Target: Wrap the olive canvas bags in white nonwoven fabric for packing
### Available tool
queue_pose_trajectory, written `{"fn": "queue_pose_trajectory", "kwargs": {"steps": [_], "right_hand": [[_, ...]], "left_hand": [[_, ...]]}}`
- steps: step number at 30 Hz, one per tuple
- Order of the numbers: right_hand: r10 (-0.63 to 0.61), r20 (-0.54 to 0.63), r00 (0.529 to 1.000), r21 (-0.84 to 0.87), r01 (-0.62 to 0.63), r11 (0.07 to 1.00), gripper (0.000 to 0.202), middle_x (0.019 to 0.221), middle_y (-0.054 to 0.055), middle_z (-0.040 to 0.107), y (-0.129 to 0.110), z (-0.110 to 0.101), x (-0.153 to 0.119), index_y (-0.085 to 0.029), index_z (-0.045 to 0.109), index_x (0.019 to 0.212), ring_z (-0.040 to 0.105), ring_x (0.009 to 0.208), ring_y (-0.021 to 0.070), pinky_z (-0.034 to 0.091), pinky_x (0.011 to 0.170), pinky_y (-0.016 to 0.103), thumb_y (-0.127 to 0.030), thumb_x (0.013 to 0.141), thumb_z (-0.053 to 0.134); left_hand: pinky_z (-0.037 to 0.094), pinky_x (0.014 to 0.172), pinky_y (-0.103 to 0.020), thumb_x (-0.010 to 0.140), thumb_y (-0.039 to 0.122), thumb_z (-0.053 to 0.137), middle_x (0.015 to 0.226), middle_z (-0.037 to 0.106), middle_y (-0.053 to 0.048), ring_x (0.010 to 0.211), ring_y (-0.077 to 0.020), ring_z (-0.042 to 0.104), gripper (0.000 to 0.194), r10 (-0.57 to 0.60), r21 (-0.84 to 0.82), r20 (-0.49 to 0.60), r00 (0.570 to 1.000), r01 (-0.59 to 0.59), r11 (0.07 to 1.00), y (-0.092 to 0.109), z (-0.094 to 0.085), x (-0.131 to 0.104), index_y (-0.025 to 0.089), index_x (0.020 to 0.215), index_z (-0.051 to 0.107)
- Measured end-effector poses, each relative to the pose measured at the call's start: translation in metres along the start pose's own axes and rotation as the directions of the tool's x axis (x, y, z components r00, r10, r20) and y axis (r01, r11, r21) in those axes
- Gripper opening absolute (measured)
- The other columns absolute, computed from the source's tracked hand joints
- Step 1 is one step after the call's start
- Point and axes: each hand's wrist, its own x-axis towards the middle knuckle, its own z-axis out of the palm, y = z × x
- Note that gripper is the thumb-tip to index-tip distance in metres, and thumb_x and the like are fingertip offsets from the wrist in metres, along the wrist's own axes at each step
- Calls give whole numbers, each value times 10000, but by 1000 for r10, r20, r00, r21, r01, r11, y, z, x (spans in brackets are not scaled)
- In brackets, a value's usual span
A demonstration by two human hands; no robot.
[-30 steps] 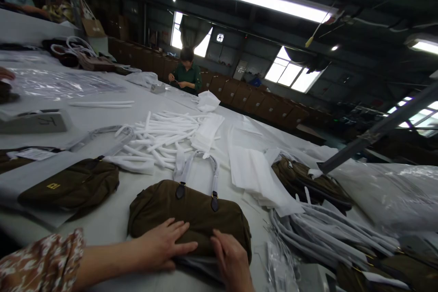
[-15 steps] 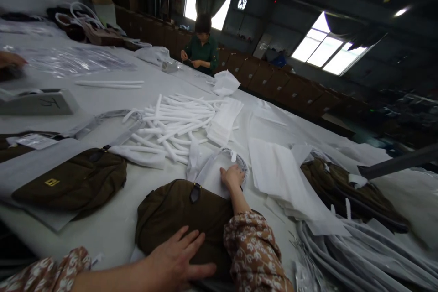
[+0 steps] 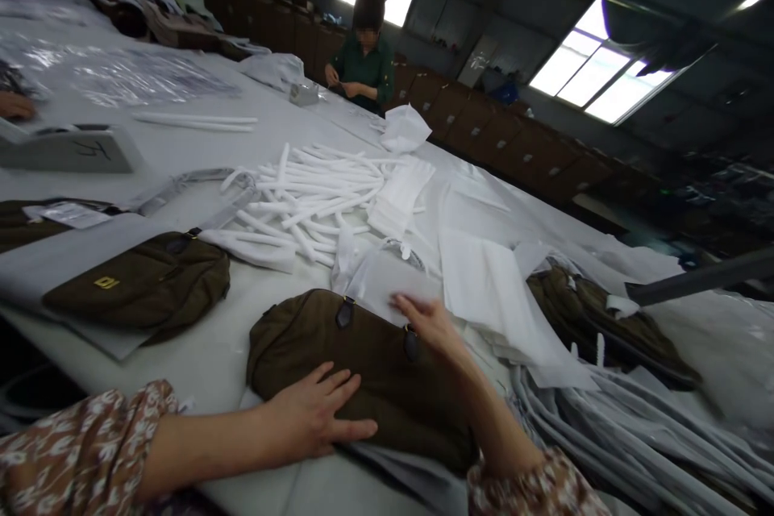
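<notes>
An olive-brown bag (image 3: pixel 375 379) with dark leather tabs lies at the front of the white table (image 3: pixel 199 387). My left hand (image 3: pixel 320 411) rests on the bag's lower left, fingers spread. Over the bag's upper right, beside a leather tab, is my right hand (image 3: pixel 426 322); its thumb and fingers are pressed together by a white sheet (image 3: pixel 387 286), and whether it grips anything is hidden. The wrapped handle (image 3: pixel 402 250) rises behind the bag, partly under that sheet.
White rods (image 3: pixel 326 193) lie piled beyond the bag. Another olive bag (image 3: pixel 145 282) is at left, a further one (image 3: pixel 605 322) at right. White sheets (image 3: pixel 484 282) and grey strips (image 3: pixel 629 435) lie right. Across the table a person (image 3: pixel 366 64) works.
My right hand has left the wrapped handle and drawn back to the bag's upper right edge. A white sheet now covers part of the handle. My left hand stays on the bag.
</notes>
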Motion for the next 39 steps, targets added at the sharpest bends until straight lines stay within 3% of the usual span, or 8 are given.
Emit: {"fn": "queue_pose_trajectory", "kwargs": {"steps": [4,8,14,18,23,28,32,39], "right_hand": [[-364,192,911,-335,410,848,363,1292,107,589,31,33,-93,-235,651,1180,539,1193,294,447,975,464,-217,828,565],[-469,218,856,-610,495,619,646,1449,117,417,74,49,-153,-288,493,1353,404,1313,351,410,999,561,-36,758,516],[-568,250,784,-699,552,455,704,1437,89,444,82,34,-161,-175,346,1447,425,1307,274,437,1033,438,-90,757,458],[-590,310,746,-709,594,379,645,1439,103,439,84,31,-159,-162,368,1436,406,1318,286,424,1040,435,-180,800,481],[-571,419,706,-686,658,310,664,1441,154,421,80,22,-176,-115,354,1435,406,1317,311,416,1033,468,-406,860,513],[-465,273,842,-671,513,536,445,1345,83,551,47,-2,-162,-195,488,1348,499,1248,192,399,1052,377,-361,975,311],[-303,139,943,-771,295,565,488,1489,90,361,42,10,-118,-230,389,1416,312,1376,291,263,1087,576,-406,962,355],[-285,189,939,-738,328,590,462,1480,100,378,65,17,-117,-213,411,1399,309,1380,254,266,1080,555,-384,983,305]], "left_hand": [[354,1035,-545,868,328,607,1473,386,-96,1304,-331,407,644,-34,-60,-53,998,31,998,7,2,2,411,1423,293],[319,1088,-472,930,244,475,1351,546,-40,1270,-255,449,444,-49,-85,-86,995,42,996,13,5,7,311,1367,432],[430,969,-410,872,199,482,1133,652,-65,1081,-227,571,305,91,-175,-259,962,-139,975,20,-36,-10,255,1146,602],[485,810,-294,917,171,367,889,655,-72,874,-162,607,276,-278,-368,-540,794,74,927,28,-64,-8,161,1020,623],[320,1047,-547,901,391,528,1440,429,-107,1335,-336,354,569,-91,66,-172,981,104,992,34,-27,5,273,1422,333],[310,1012,-623,855,475,590,1515,318,-83,1350,-386,316,704,-93,231,-66,993,106,967,30,16,1,395,1449,221],[299,1023,-611,869,498,555,1519,310,-71,1357,-371,307,650,-67,240,-87,994,86,967,25,16,0,410,1437,251],[289,1027,-604,885,523,509,1511,324,-83,1346,-373,321,611,-48,202,-99,994,67,977,20,11,0,389,1436,279]]}}
